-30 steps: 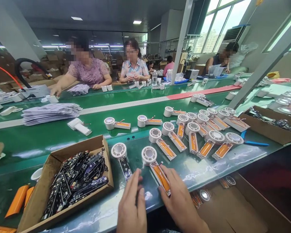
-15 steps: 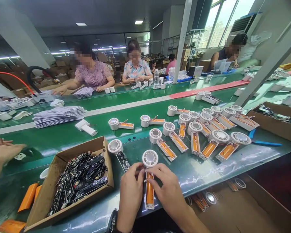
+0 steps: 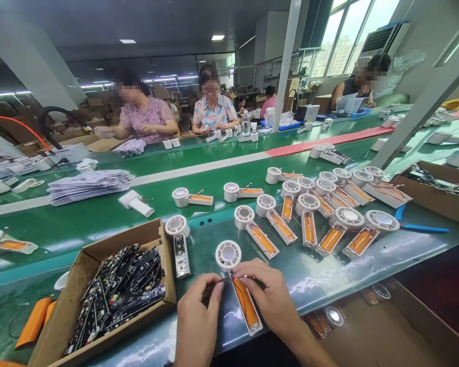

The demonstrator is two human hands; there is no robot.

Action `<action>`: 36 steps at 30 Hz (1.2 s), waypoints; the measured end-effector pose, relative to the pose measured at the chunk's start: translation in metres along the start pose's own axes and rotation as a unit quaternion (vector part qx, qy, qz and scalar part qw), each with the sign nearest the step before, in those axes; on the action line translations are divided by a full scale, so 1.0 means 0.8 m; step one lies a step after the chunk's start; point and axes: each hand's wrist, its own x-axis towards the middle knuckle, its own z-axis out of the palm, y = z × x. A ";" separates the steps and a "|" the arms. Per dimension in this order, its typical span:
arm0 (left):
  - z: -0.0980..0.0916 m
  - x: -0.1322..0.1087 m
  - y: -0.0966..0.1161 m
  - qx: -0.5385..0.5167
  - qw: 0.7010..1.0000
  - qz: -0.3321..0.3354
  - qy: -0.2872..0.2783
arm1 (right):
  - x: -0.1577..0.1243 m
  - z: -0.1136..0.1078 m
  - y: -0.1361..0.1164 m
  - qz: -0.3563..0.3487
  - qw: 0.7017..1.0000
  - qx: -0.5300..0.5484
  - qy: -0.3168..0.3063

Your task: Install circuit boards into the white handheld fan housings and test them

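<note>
A small white handheld fan [image 3: 228,255] lies on the bench before me, its open handle showing an orange battery [image 3: 247,306] and thin wires. My left hand [image 3: 199,311] is closed left of the handle, thumb and forefinger pinching a dark wire [image 3: 227,279]. Over the top of the handle, my right hand [image 3: 270,288] is closed in a pinch at the wires, with a tiny white end showing by its fingers. Left of it, another fan [image 3: 177,226] has a black circuit board [image 3: 181,256] in its handle.
A cardboard box [image 3: 167,265] of circuit boards stands at left, beside orange batteries [image 3: 33,322]. Several open fans [image 3: 265,203] lie right, near blue cutters [image 3: 424,228]. Another box [image 3: 390,326] sits below the bench edge. Co-workers sit across the green belt [image 3: 199,176].
The fan before me has tilted, its handle end swinging right. My left hand has drawn left with the wire. The fan with the board has turned. The co-worker's hand at far left is gone.
</note>
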 end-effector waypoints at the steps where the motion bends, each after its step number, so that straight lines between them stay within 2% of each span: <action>1: -0.002 -0.005 -0.001 -0.016 1.000 0.003 0.007 | -0.004 0.000 -0.003 0.022 1.000 0.012 -0.002; 5: -0.002 -0.013 -0.001 -0.084 0.996 0.004 0.002 | -0.010 0.000 -0.017 0.081 0.996 0.012 -0.018; 11: 0.004 -0.014 -0.003 -0.248 0.961 -0.118 -0.040 | -0.011 0.006 -0.029 0.021 0.999 -0.029 -0.014; 16: 0.011 -0.005 0.007 -0.271 0.953 -0.127 -0.038 | 0.002 0.006 -0.025 0.024 0.993 -0.114 -0.009; 21: 0.040 0.046 0.039 -0.251 0.967 -0.052 0.006 | 0.052 -0.002 -0.005 0.013 0.968 -0.248 -0.022; 25: 0.063 0.072 0.053 -0.261 0.965 -0.026 0.000 | 0.086 -0.023 -0.011 -0.003 0.954 -0.296 -0.038; 27: 0.069 0.074 0.055 -0.264 0.964 -0.017 -0.014 | 0.113 -0.038 -0.021 0.001 0.931 -0.360 -0.063; 28: 0.071 0.073 0.055 -0.263 0.964 -0.016 -0.019 | 0.131 -0.044 -0.025 0.019 0.906 -0.415 -0.084; 31: 0.067 0.066 0.057 -0.250 0.968 -0.010 -0.024 | 0.196 -0.058 -0.027 0.039 0.883 -0.461 -0.081; 33: 0.056 0.058 0.059 -0.241 0.970 0.002 -0.029 | 0.234 -0.061 -0.020 0.055 0.870 -0.479 -0.100; 36: 0.030 0.037 0.052 -0.194 0.980 0.018 -0.033 | 0.266 -0.060 -0.012 0.068 0.857 -0.494 -0.131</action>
